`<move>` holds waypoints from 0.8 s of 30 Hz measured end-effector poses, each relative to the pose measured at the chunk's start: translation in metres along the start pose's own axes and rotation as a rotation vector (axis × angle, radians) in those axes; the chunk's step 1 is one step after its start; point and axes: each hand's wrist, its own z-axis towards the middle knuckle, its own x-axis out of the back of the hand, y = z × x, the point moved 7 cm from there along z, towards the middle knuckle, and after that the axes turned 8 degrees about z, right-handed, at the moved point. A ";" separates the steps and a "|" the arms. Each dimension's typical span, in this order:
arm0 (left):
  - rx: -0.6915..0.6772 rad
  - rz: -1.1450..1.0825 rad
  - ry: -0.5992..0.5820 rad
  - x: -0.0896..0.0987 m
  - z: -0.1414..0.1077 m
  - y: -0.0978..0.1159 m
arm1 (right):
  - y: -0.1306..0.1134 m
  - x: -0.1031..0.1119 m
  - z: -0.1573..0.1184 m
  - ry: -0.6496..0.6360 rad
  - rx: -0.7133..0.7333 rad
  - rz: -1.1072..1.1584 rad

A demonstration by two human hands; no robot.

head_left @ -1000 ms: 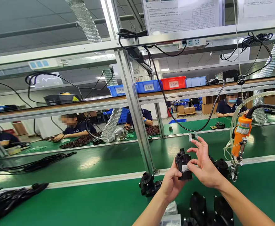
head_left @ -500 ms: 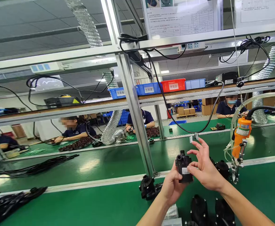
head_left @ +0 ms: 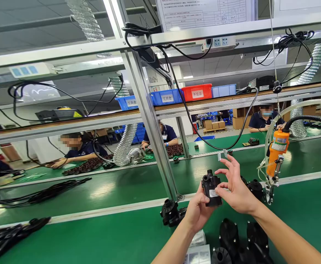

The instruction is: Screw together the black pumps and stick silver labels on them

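Note:
My left hand (head_left: 200, 211) is closed around a small black pump (head_left: 207, 185), held above the green bench with its short pipe stub upward. On the pump's side is a white label (head_left: 213, 193). My right hand (head_left: 239, 194) touches that label's edge with its thumb, while the other fingers are spread and raised. Two small pale stickers, a left one (head_left: 219, 157) and a right one (head_left: 225, 153), cling to its fingertips. Below my hands, several black pumps (head_left: 228, 234) stand close to stacked white label sheets (head_left: 197, 255).
An orange power screwdriver (head_left: 278, 152) hangs at the right. Another black pump (head_left: 169, 212) stands beside the metal post (head_left: 152, 135). Black cables (head_left: 14, 234) lie at the left. Blue and red bins (head_left: 196, 92) line the shelf. Several people sit across the bench.
The view has shifted a little, so most things appear higher and further left. My left hand still grips the pump, and my right thumb stays at its label.

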 end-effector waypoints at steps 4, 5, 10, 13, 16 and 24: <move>-0.004 -0.013 0.023 0.001 -0.001 0.003 | -0.007 -0.001 -0.003 -0.031 0.084 -0.111; -0.003 -0.021 0.021 0.001 -0.001 0.004 | -0.010 -0.001 -0.004 -0.053 0.140 -0.175; 0.006 -0.038 -0.058 -0.001 -0.003 0.003 | -0.017 0.005 -0.007 -0.061 0.445 -0.584; -0.029 0.079 -0.119 -0.004 -0.004 0.001 | -0.005 0.010 -0.005 0.006 0.361 -0.667; -0.020 0.237 -0.132 0.000 -0.002 -0.004 | 0.007 0.014 -0.001 -0.102 0.206 -0.714; 0.090 0.702 -0.274 0.028 0.011 -0.030 | 0.046 0.114 0.009 0.252 -0.157 -1.003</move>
